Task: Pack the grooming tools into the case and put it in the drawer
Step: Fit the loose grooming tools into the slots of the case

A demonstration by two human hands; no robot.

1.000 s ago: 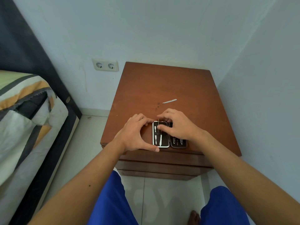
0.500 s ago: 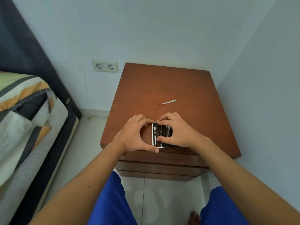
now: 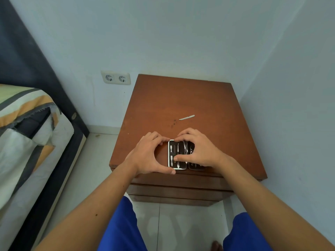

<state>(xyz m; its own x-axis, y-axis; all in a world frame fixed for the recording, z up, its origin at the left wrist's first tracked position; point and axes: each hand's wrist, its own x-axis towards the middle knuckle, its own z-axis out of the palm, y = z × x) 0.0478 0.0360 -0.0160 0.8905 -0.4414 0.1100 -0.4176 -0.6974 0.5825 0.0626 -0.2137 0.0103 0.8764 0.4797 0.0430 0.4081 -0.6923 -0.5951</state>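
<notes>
- Bed (image 3: 27,142), striped cover: left edge of frame.
- Left hand (image 3: 146,156), centre: fingers and thumb curled round the left side of the case (image 3: 176,154).
- Case: open, flat at the front edge of the brown desk (image 3: 181,98).
- Right hand (image 3: 201,151): fingers curled over the case, thumb pressing a tool inside.
- Loose metal tool (image 3: 187,117): on the desk, above the hands.

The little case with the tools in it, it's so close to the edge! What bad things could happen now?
The open case lies near the front edge of the nightstand, so a push from the right hand pressing a tool in might slide it off, though the left hand braces it. One loose metal tool lies farther back on the top; it could be forgotten if the case gets closed now.
</notes>
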